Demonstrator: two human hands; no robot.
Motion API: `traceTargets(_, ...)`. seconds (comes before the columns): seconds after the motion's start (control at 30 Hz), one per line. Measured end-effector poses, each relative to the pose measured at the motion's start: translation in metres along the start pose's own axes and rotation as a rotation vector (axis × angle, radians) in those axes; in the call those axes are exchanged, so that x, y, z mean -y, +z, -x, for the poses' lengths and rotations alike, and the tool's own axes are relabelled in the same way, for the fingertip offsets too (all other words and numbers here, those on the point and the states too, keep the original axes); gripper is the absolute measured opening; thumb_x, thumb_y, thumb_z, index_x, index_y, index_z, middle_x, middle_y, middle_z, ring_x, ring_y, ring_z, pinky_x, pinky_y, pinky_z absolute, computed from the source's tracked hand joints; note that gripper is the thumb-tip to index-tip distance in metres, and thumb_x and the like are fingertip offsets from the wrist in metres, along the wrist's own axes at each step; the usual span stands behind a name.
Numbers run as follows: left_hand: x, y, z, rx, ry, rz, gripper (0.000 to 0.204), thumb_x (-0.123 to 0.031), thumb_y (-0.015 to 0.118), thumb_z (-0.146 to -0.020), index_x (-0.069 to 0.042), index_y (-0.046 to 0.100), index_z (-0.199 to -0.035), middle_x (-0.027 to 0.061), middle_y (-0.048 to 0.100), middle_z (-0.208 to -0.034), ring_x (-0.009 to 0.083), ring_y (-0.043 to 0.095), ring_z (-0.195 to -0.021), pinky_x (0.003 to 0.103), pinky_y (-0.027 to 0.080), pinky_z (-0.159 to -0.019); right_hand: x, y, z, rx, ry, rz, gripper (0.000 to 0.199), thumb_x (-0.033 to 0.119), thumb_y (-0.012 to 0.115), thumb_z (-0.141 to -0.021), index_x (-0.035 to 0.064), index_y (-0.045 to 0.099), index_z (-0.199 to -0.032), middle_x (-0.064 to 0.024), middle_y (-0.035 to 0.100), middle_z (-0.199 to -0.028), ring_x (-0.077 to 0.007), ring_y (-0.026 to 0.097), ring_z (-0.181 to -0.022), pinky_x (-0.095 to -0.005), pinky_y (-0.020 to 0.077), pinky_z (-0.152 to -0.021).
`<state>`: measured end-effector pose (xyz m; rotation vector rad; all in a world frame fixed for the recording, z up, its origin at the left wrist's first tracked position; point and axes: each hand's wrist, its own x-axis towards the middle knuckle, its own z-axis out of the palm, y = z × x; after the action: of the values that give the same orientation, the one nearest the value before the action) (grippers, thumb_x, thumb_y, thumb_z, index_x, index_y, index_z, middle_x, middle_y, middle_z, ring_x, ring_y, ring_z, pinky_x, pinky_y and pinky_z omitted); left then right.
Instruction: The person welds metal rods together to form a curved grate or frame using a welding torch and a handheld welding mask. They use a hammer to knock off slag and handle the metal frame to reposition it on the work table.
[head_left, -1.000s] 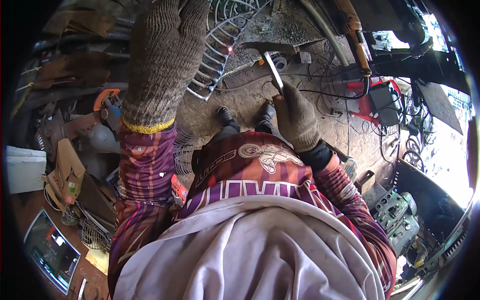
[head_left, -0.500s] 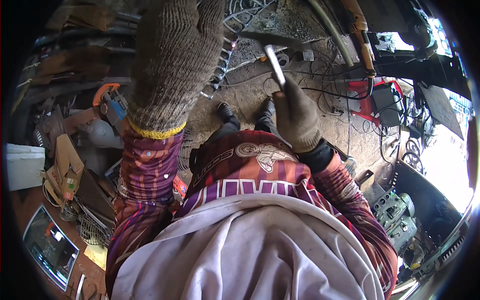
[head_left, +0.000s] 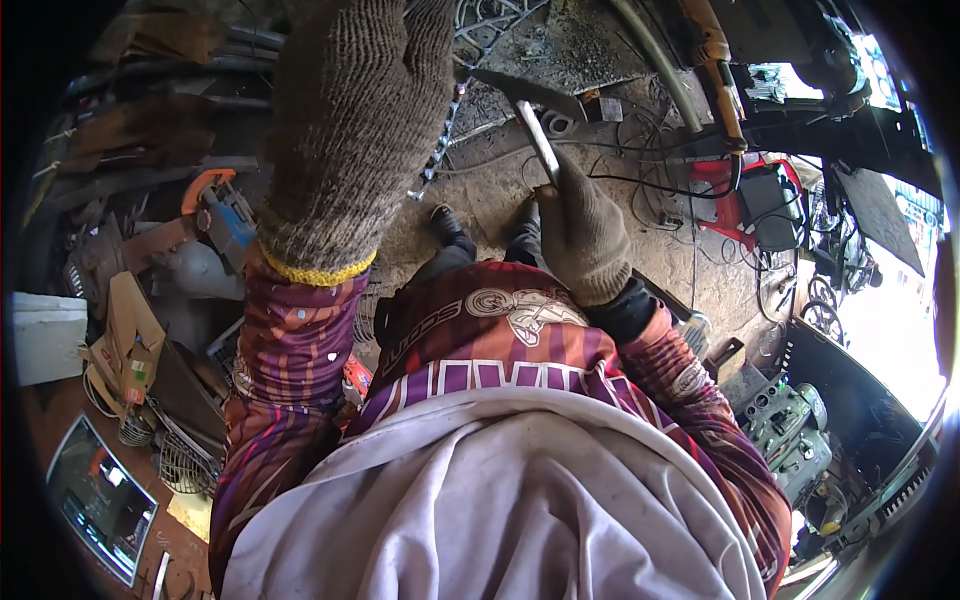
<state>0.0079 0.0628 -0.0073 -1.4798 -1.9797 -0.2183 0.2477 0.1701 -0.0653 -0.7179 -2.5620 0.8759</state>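
My left hand [head_left: 360, 120], in a thick brown knitted glove with a yellow cuff, is raised at the upper left. Its fingers run past the top edge, so their grip is hidden. My right hand [head_left: 588, 235], gloved too, is closed round the pale metal handle of a chipping hammer [head_left: 537, 140]. The hammer's dark, tapered head points left, its tip beside a narrow metal workpiece [head_left: 437, 150] with a beaded edge. Whether tip and metal touch I cannot tell. Curved metal scrollwork shows at the workpiece's upper end, and my left glove covers part of it.
An orange-handled power tool [head_left: 715, 60] and a hose [head_left: 660, 65] lie at the upper right. Cables [head_left: 640, 185] run across the floor near a red crate [head_left: 722, 200]. Cardboard [head_left: 130, 340] and scrap fill the left; a greenish machine part [head_left: 790, 430] stands right.
My right hand has shifted slightly left with the hammer. The head now tilts more, its tip nearer the workpiece. My left hand has barely moved.
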Motion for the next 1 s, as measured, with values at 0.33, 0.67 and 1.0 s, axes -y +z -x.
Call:
traceTargets(0.33, 0.004, -0.001, 0.000, -0.003, 0.045, -0.045, 0.047, -0.012, 0.067, -0.085, -0.008, 0.057, -0.130, 0.0219, 0.064, -0.115, 0.0366, 0.067, -0.094, 0.045, 0.056, -0.075, -0.003, 0.011, 0.000, 0.094, 0.104, 0.005, 0.043, 0.018, 0.060, -0.092, 0.0094, 0.053, -0.133, -0.0210, 0.067, -0.090, -0.0408, 0.066, -0.077, -0.0483, 0.0521, -0.064)
traceTargets(0.67, 0.004, 0.000, 0.003, -0.033, 0.059, -0.063, 0.046, -0.011, 0.067, -0.084, -0.013, 0.057, -0.129, 0.0255, 0.058, -0.121, 0.0384, 0.065, -0.098, 0.047, 0.056, -0.079, 0.001, 0.014, 0.004, 0.070, 0.112, -0.056, 0.041, 0.016, 0.059, -0.092, 0.0093, 0.055, -0.132, -0.0189, 0.067, -0.086, -0.0395, 0.066, -0.078, -0.0475, 0.0520, -0.065)
traceTargets(1.0, 0.003, -0.002, 0.005, 0.021, 0.041, -0.023, 0.054, -0.008, 0.066, -0.081, -0.012, 0.054, -0.133, 0.0266, 0.053, -0.129, 0.0400, 0.058, -0.110, 0.048, 0.052, -0.089, 0.007, 0.011, 0.005, -0.038, 0.034, -0.110, 0.041, 0.021, 0.059, -0.092, 0.0140, 0.053, -0.132, -0.0193, 0.066, -0.080, -0.0402, 0.066, -0.070, -0.0508, 0.0510, -0.060)
